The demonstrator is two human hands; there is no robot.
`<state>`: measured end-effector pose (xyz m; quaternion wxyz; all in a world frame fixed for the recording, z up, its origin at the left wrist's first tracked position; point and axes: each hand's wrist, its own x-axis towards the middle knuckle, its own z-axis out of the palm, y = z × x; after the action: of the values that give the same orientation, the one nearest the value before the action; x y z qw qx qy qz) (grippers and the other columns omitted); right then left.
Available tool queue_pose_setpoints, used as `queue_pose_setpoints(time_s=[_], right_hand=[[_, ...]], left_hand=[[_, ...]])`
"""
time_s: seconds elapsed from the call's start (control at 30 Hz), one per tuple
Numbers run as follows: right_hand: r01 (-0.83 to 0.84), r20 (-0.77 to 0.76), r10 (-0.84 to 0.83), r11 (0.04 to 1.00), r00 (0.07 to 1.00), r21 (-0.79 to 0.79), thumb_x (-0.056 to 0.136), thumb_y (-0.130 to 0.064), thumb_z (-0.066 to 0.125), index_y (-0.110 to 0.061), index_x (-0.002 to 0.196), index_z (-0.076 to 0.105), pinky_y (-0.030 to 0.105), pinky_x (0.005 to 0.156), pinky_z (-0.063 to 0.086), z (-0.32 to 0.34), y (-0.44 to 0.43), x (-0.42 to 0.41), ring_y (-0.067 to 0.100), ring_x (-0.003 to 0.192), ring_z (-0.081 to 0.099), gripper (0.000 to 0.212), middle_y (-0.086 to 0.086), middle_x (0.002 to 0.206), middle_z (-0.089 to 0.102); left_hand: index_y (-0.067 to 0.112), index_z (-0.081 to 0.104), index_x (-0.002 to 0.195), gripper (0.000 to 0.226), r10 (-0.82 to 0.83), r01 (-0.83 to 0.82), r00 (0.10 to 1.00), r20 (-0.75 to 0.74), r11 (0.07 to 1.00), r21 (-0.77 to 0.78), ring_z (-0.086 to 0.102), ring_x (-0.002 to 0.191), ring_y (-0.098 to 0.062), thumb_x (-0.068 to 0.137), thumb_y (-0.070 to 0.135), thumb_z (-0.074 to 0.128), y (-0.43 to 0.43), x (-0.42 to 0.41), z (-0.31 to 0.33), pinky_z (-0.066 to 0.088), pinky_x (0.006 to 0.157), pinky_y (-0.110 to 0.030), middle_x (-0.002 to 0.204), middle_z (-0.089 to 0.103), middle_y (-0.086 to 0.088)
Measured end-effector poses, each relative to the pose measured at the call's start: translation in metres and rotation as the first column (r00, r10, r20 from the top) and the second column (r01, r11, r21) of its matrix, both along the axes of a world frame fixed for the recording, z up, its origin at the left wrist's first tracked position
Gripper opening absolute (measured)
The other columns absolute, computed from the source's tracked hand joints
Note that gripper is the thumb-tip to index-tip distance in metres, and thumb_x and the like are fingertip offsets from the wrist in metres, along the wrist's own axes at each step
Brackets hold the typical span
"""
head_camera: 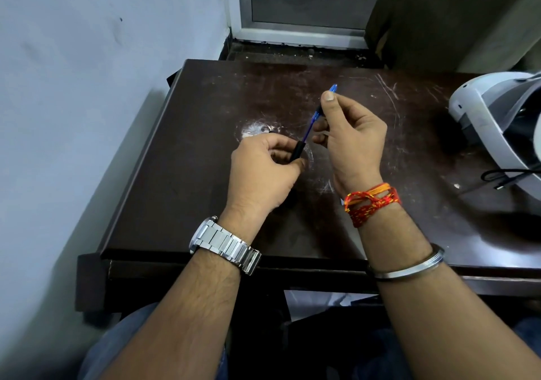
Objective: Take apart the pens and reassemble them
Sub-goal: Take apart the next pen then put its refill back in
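A blue pen (314, 114) is pinched closed-fingered in the right hand (351, 142), its black end piece (298, 151) gripped by the left hand (260, 169) above the table (181, 174) centre, judged mid-task

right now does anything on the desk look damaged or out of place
The dark table is badly worn: white scuffs and a chalky patch by the left hand, and long curved scratches beyond the right hand. A loose black cable trails from the white headset at the right edge. The blue pen looks undamaged.
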<state>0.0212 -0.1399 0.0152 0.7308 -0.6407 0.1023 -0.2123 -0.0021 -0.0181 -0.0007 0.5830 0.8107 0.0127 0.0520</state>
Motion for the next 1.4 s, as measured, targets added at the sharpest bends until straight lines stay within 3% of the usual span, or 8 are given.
queue_pose_setpoints(time_s=[0.13, 0.27, 0.4, 0.53, 0.9, 1.17, 1.3, 1.4], right_hand=[[-0.079, -0.016, 0.078, 0.993, 0.997, -0.089, 0.092, -0.022, 0.068, -0.02, 0.085, 0.074, 0.029, 0.056, 0.051, -0.005, 0.002, 0.001, 0.008, 0.057, 0.055, 0.01, -0.001, 0.063, 0.063], [-0.148, -0.048, 0.141, 0.968, 0.989, -0.204, 0.091, -0.028, 0.067, -0.024, 0.086, 0.074, 0.033, 0.067, 0.049, -0.011, 0.008, 0.001, 0.005, 0.063, 0.056, 0.01, -0.013, 0.063, 0.064], [-0.179, -0.074, 0.167, 0.964, 0.983, -0.197, 0.089, -0.034, 0.061, -0.029, 0.084, 0.073, 0.037, 0.07, 0.051, -0.01, 0.009, 0.0, 0.005, 0.066, 0.056, 0.014, -0.008, 0.075, 0.068], [-0.2, -0.094, 0.185, 0.962, 0.978, -0.184, 0.099, -0.022, 0.054, -0.027, 0.092, 0.072, 0.039, 0.076, 0.05, -0.01, 0.01, -0.001, 0.008, 0.072, 0.059, 0.02, -0.006, 0.082, 0.07], [-0.198, -0.139, 0.179, 0.97, 0.974, -0.138, 0.101, -0.018, 0.053, -0.017, 0.097, 0.072, 0.037, 0.077, 0.049, -0.005, 0.013, -0.003, 0.008, 0.071, 0.058, 0.019, 0.001, 0.085, 0.07], [-0.216, -0.151, 0.203, 0.973, 0.968, -0.078, 0.095, -0.018, 0.065, -0.014, 0.09, 0.073, 0.019, 0.057, 0.046, -0.001, 0.016, -0.007, 0.002, 0.059, 0.056, 0.01, 0.003, 0.081, 0.07], [-0.114, -0.12, 0.106, 0.992, 0.987, -0.058, 0.078, -0.017, 0.083, -0.015, 0.074, 0.062, 0.016, 0.052, 0.045, 0.001, 0.014, -0.012, 0.001, 0.051, 0.052, 0.022, -0.003, 0.063, 0.057], [-0.102, -0.138, 0.099, 0.995, 0.985, -0.015, 0.071, -0.018, 0.088, -0.016, 0.079, 0.053, 0.025, 0.053, 0.043, 0.003, 0.015, -0.014, 0.011, 0.06, 0.046, 0.036, 0.007, 0.073, 0.049]], left_hand=[[0.034, 0.074, 0.074, 0.023, 0.013, -0.012, 1.0, 0.027, 1.0, -0.024, 0.07, 0.064, 0.003, 0.07, 0.016, 0.088, 0.0, 0.001, 0.0, 0.053, 0.059, -0.015, 0.069, 0.075, 0.016], [0.034, 0.076, 0.075, 0.021, 0.027, -0.023, 0.999, 0.045, 0.997, -0.075, 0.072, 0.067, -0.002, 0.07, 0.017, 0.088, 0.002, 0.004, -0.001, 0.058, 0.063, -0.027, 0.071, 0.076, 0.013], [0.036, 0.076, 0.076, 0.023, 0.033, -0.029, 0.998, 0.058, 0.997, -0.073, 0.073, 0.069, -0.002, 0.07, 0.017, 0.087, 0.004, 0.003, 0.001, 0.062, 0.067, -0.03, 0.073, 0.077, 0.013], [0.031, 0.079, 0.082, 0.02, 0.044, -0.04, 0.998, 0.045, 0.996, -0.077, 0.074, 0.07, -0.004, 0.072, 0.015, 0.086, 0.005, 0.003, 0.001, 0.064, 0.07, -0.034, 0.074, 0.077, 0.01], [0.031, 0.079, 0.082, 0.021, 0.048, -0.045, 0.998, 0.043, 0.996, -0.072, 0.073, 0.068, -0.001, 0.073, 0.012, 0.085, 0.003, 0.002, 0.001, 0.062, 0.067, -0.027, 0.072, 0.077, 0.013], [0.028, 0.08, 0.082, 0.019, 0.082, -0.079, 0.996, 0.035, 0.994, -0.081, 0.074, 0.068, -0.007, 0.073, 0.012, 0.083, 0.004, 0.005, 0.0, 0.064, 0.069, -0.037, 0.071, 0.077, 0.008], [0.025, 0.079, 0.084, 0.016, 0.084, -0.081, 0.996, 0.04, 0.995, -0.057, 0.073, 0.069, -0.002, 0.073, 0.017, 0.086, 0.004, 0.005, -0.001, 0.062, 0.068, -0.027, 0.072, 0.076, 0.008], [0.026, 0.077, 0.084, 0.017, 0.105, -0.104, 0.993, 0.059, 0.994, -0.014, 0.068, 0.066, 0.005, 0.071, 0.021, 0.088, 0.003, 0.006, 0.0, 0.052, 0.061, -0.012, 0.069, 0.072, 0.011]])
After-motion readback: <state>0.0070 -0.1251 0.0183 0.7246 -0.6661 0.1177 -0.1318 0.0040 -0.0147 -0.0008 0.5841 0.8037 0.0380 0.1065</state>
